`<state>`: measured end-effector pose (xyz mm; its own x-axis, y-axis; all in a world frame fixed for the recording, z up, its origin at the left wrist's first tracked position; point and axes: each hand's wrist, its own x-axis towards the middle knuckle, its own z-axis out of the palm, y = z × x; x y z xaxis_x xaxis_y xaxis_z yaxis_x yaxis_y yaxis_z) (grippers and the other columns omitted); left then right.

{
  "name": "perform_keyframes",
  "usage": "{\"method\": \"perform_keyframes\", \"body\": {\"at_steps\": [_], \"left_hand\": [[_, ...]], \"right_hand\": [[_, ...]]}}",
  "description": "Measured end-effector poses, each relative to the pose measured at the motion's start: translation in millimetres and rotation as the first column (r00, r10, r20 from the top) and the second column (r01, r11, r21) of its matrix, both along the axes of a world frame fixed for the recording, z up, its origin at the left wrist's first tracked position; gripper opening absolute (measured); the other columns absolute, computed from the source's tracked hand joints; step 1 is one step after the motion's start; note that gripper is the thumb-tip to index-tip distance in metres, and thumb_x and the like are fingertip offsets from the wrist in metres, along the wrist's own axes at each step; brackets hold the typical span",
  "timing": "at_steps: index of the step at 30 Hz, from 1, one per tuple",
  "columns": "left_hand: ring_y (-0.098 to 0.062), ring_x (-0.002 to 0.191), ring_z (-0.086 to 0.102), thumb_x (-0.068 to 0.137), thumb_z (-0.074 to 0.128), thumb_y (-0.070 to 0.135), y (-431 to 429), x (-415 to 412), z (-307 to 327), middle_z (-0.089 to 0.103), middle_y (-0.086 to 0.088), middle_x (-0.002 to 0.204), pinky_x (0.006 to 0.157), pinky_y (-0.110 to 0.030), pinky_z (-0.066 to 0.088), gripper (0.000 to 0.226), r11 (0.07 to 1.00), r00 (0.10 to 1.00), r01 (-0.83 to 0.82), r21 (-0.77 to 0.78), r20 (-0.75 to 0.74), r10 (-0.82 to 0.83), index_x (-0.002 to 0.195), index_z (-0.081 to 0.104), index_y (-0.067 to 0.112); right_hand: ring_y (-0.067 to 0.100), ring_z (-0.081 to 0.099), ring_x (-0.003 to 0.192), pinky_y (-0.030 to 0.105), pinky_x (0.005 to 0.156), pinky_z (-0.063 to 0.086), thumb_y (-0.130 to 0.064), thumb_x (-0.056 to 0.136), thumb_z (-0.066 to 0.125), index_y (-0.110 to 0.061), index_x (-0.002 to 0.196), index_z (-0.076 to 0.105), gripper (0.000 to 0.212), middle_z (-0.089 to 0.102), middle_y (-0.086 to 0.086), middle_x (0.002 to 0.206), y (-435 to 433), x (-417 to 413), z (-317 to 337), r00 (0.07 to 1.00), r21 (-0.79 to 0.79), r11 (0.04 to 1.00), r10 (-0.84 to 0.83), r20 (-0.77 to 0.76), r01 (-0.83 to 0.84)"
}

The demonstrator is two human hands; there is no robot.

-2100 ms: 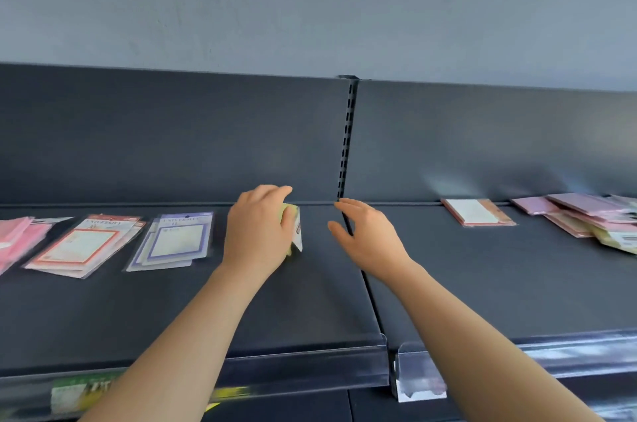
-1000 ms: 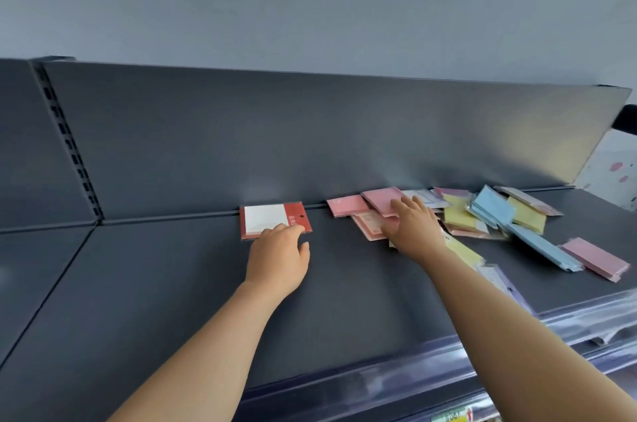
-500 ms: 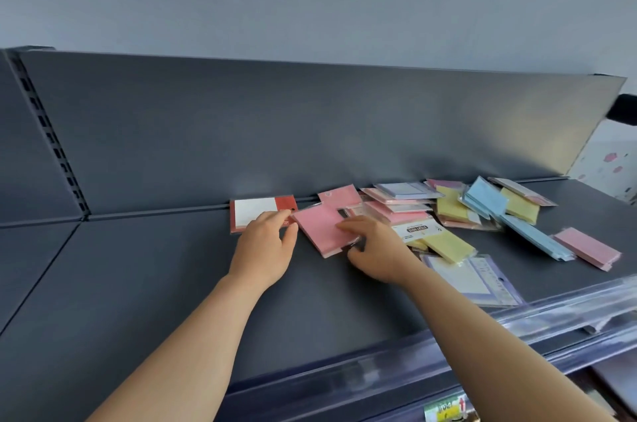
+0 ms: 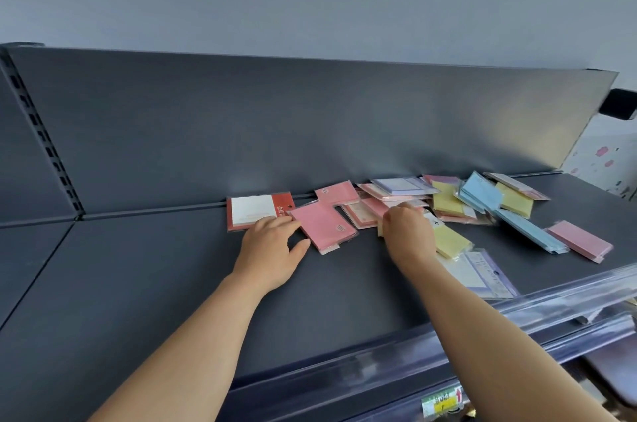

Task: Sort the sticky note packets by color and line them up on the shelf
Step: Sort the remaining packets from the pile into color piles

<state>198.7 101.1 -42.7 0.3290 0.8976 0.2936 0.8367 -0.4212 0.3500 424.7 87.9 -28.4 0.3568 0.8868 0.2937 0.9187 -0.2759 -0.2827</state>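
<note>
Having slid clear, the pink packet (image 4: 324, 225) now lies just right of the red-and-white packet (image 4: 253, 209), your left grip (image 4: 272, 249) spread against it, right grip (image 4: 408, 232) closure unreadable: pink group apparently begun.

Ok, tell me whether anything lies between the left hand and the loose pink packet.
Nothing visible does. The left hand rests on the shelf, and the pink packet lies uncovered right beside its thumb.
</note>
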Motion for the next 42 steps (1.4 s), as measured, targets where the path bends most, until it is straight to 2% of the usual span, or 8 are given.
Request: {"method": "perform_keyframes", "body": {"at_steps": [11, 16, 21, 25, 29, 34, 37, 42], "left_hand": [[-0.029, 0.125, 0.048, 0.099, 0.049, 0.022, 6, 3, 2, 0.057, -0.008, 0.132, 0.104, -0.038, 0.039, 0.034, 0.992, 0.968, -0.031, -0.125, 0.244, 0.061, 0.13, 0.058, 0.012], [-0.035, 0.137, 0.029, 0.104, 0.03, 0.037, 19, 24, 20, 0.036, -0.006, 0.153, 0.108, -0.041, 0.03, 0.051, 0.958, 0.996, -0.086, -0.273, -0.062, 0.071, 0.148, 0.033, 0.012], [-0.036, 0.131, 0.034, 0.1, 0.035, 0.048, 27, 37, 22, 0.043, -0.009, 0.145, 0.103, -0.04, 0.034, 0.055, 0.942, 0.985, -0.167, -0.291, -0.098, 0.145, 0.143, 0.039, 0.015], [-0.03, 0.097, 0.054, 0.083, 0.056, 0.065, 23, 29, 17, 0.06, -0.008, 0.103, 0.074, -0.035, 0.041, 0.058, 0.92, 0.972, -0.235, -0.314, -0.061, 0.227, 0.1, 0.056, 0.01], [-0.019, 0.051, 0.032, 0.072, 0.076, 0.054, 10, 24, 21, 0.032, 0.001, 0.058, 0.049, -0.03, 0.021, 0.06, 0.905, 0.973, -0.193, -0.38, 0.044, 0.226, 0.06, 0.032, 0.014], [-0.02, 0.08, 0.056, 0.071, 0.078, 0.046, -2, 19, 26, 0.06, -0.003, 0.097, 0.061, -0.031, 0.046, 0.038, 0.884, 0.967, -0.179, -0.433, 0.087, 0.239, 0.08, 0.059, 0.015], [-0.027, 0.09, 0.06, 0.072, 0.075, 0.051, -12, 18, 28, 0.055, -0.01, 0.11, 0.055, -0.03, 0.035, 0.058, 0.866, 0.957, -0.25, -0.433, 0.027, 0.29, 0.106, 0.054, 0.008], [-0.032, 0.098, 0.063, 0.073, 0.076, 0.029, -20, 23, 25, 0.06, -0.013, 0.109, 0.05, -0.026, 0.036, 0.03, 0.844, 0.94, -0.207, -0.494, 0.138, 0.311, 0.091, 0.06, 0.011]], "right_hand": [[0.016, 0.061, 0.078, 0.03, 0.076, 0.053, -0.008, 0.078, 0.066, -0.011, 0.08, 0.071, 0.007, 0.064, -0.003, 0.089, -31, -16, -10, 0.852, 0.187, 0.888, 0.457, -0.256, -0.42], [0.012, 0.062, 0.095, 0.023, 0.087, 0.048, -0.021, 0.085, 0.066, -0.013, 0.1, 0.072, 0.018, 0.066, -0.003, 0.108, -36, -16, -14, 0.843, 0.18, 0.882, 0.47, -0.262, -0.436], [0.023, 0.052, 0.121, 0.031, 0.105, 0.04, -0.009, 0.091, 0.05, -0.01, 0.115, 0.07, 0.031, 0.061, 0.002, 0.13, -37, -13, -16, 0.895, 0.087, 0.908, 0.418, -0.154, -0.409], [0.021, 0.054, 0.12, 0.022, 0.105, 0.035, 0.004, 0.084, 0.049, -0.011, 0.113, 0.071, 0.04, 0.065, 0.002, 0.124, -37, -17, -17, 0.85, 0.108, 0.867, 0.498, -0.17, -0.487], [0.017, 0.056, 0.118, 0.01, 0.097, 0.031, 0.005, 0.088, 0.05, -0.01, 0.114, 0.071, 0.037, 0.064, 0.002, 0.126, -38, -22, -16, 0.817, 0.105, 0.853, 0.52, -0.249, -0.512], [0.017, 0.052, 0.124, 0.014, 0.098, 0.034, -0.007, 0.091, 0.056, -0.012, 0.123, 0.065, 0.034, 0.056, 0.001, 0.136, -38, -26, -15, 0.824, 0.135, 0.875, 0.484, -0.296, -0.465], [0.02, 0.045, 0.131, 0.027, 0.106, 0.034, -0.021, 0.092, 0.059, -0.016, 0.136, 0.053, 0.045, 0.045, 0.004, 0.145, -35, -22, -12, 0.875, 0.025, 0.923, 0.372, -0.311, -0.383], [0.019, 0.048, 0.124, 0.025, 0.101, 0.036, -0.026, 0.091, 0.064, -0.014, 0.138, 0.05, 0.051, 0.05, 0.005, 0.138, -41, -27, -11, 0.839, -0.021, 0.903, 0.391, -0.377, -0.43]]}}
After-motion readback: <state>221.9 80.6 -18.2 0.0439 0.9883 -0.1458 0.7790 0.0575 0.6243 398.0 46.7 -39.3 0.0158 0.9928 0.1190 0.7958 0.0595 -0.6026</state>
